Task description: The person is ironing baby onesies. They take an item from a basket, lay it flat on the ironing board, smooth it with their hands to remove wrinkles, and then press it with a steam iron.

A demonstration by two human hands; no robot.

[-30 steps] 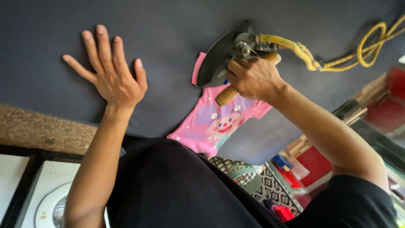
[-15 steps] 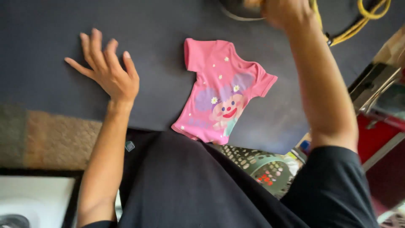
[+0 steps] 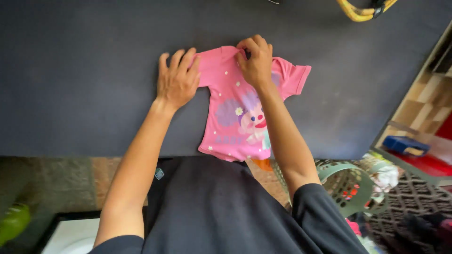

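Observation:
A small pink shirt [image 3: 245,117] with a cartoon print lies flat on the dark padded table [image 3: 84,80], its hem at the near edge. My left hand [image 3: 178,77] rests on the shirt's left sleeve, fingers together, pressing it down. My right hand [image 3: 256,61] is at the collar, fingertips pinching the fabric near the neck opening. The right sleeve lies spread out beside that hand.
A yellow cord [image 3: 365,9] lies at the table's far edge. To the right stand a green laundry basket [image 3: 346,181] with clothes and a shelf holding a blue object [image 3: 405,145]. A white appliance [image 3: 70,237] is at the lower left.
My right hand put the iron away at the far edge and came back to the shirt's collar. My left hand slid right from the bare table onto the left sleeve.

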